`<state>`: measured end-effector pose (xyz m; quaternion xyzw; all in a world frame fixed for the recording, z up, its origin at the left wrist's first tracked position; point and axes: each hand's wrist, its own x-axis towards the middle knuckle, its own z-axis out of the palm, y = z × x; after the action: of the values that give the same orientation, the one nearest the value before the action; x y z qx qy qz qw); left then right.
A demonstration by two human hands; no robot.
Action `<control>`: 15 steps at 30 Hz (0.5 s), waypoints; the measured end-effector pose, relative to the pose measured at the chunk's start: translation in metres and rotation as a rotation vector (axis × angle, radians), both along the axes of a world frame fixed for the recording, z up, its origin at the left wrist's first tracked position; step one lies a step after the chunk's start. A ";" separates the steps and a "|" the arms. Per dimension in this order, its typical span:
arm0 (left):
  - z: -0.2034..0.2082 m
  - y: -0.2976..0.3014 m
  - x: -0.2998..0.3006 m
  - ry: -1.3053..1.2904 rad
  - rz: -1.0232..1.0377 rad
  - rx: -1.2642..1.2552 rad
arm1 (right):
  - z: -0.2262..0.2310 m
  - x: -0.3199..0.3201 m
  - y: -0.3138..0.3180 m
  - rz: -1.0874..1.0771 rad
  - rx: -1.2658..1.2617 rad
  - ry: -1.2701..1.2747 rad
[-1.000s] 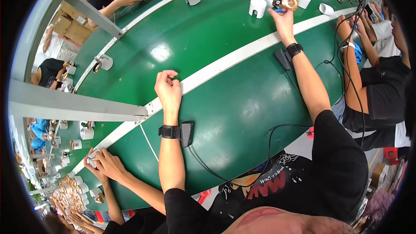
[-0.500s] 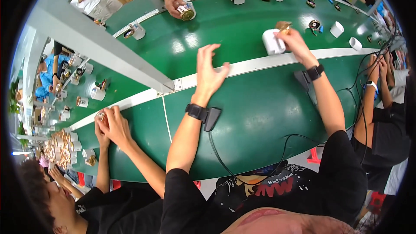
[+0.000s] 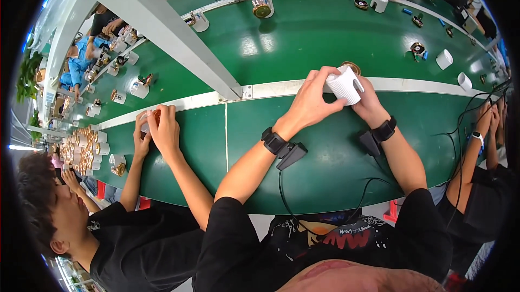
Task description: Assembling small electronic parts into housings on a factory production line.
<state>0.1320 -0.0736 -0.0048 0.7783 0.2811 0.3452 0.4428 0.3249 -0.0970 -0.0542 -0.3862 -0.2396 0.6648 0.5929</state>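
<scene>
A white, ribbed plastic housing (image 3: 343,87), cup-shaped with a slot in its side, is held tilted above the white rail. My left hand (image 3: 307,102) grips it, fingers over the upper end and thumb at the lower edge. My right hand (image 3: 372,108) holds it from the other side, its fingers partly hidden behind it. A gold-coloured round part (image 3: 352,67) shows behind the housing's upper edge, by my right hand. I cannot tell whether the two are joined. Each wrist wears a black strap with a black block.
A grey metal post (image 3: 168,27) rises left of my hands from the rail (image 3: 281,87). Beyond stand a gold-ended white unit (image 3: 263,7) and white housings (image 3: 444,59). At left, a co-worker's hands (image 3: 165,129) hold a small part near piled gold-and-white units (image 3: 81,148). Black cables (image 3: 460,124) hang right.
My left hand has moved right and taken hold of the white housing, which has turned in my hands. Across the table, a co-worker's hand has let go of the gold-ended unit.
</scene>
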 end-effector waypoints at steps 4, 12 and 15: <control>0.011 -0.007 0.003 -0.025 0.011 -0.157 | 0.018 -0.012 -0.006 -0.055 0.047 -0.165; -0.012 0.018 0.000 -0.438 -0.059 -0.455 | -0.006 0.031 0.022 -0.111 0.053 0.186; -0.021 0.027 -0.008 -0.475 -0.068 -0.493 | -0.014 0.056 0.017 0.247 0.238 0.602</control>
<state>0.1239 -0.0461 -0.0256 0.5546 0.2189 0.4236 0.6820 0.3809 -0.0799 -0.0679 -0.0693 -0.1747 0.7831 0.5929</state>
